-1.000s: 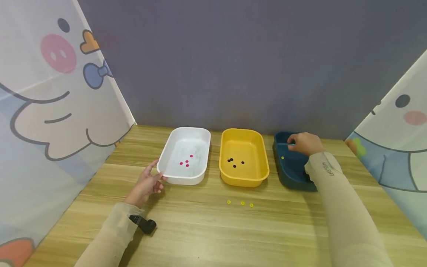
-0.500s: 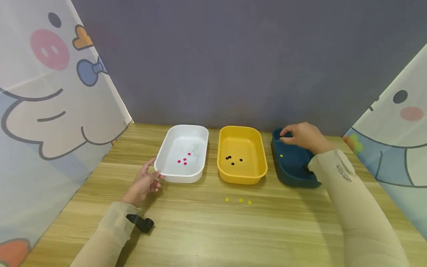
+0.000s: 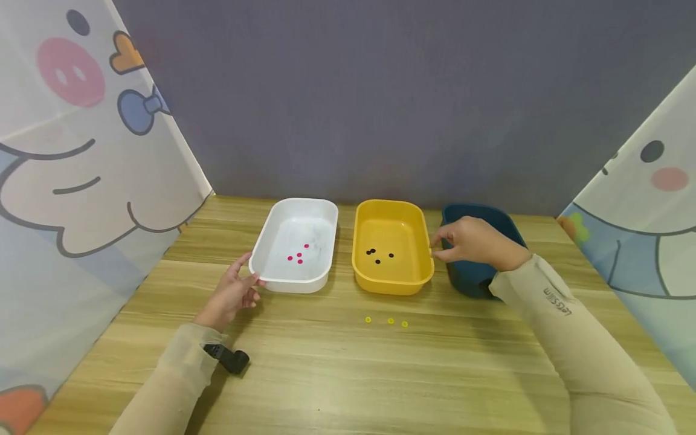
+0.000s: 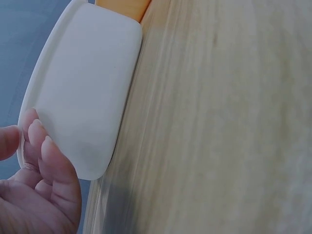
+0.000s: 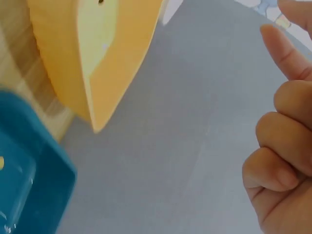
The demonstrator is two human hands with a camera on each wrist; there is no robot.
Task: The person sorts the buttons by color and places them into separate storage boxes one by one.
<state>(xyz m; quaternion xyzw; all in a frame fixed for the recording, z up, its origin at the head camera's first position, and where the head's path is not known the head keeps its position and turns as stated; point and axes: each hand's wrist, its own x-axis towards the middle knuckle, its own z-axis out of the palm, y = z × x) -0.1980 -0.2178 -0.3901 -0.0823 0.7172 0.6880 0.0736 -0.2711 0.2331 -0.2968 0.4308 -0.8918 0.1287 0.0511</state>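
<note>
My left hand (image 3: 227, 297) holds the near left corner of a white tray (image 3: 293, 287). In the left wrist view, the thumb is at the rim and the other fingers lie along the tray's outer wall. My right hand (image 3: 478, 243) hovers between the yellow tray (image 3: 393, 287) and the dark blue tray (image 3: 474, 285), its fingertips by the yellow tray's right rim. Thumb and forefinger stand apart with nothing visible between them; the other fingers are bent in the right wrist view. Part of the blue tray is hidden behind this hand.
Several small red discs (image 3: 299, 255) lie in the white tray, several black discs (image 3: 377, 261) in the yellow one. Three yellow discs (image 3: 391, 321) lie on the wooden table (image 3: 337, 374) in front. A yellow piece (image 5: 1, 162) shows inside the blue tray. A grey partition (image 3: 348, 109) stands behind.
My right hand has moved left from over the blue tray to the yellow tray's right rim. The left hand stays at the white tray. The head view has shifted slightly.
</note>
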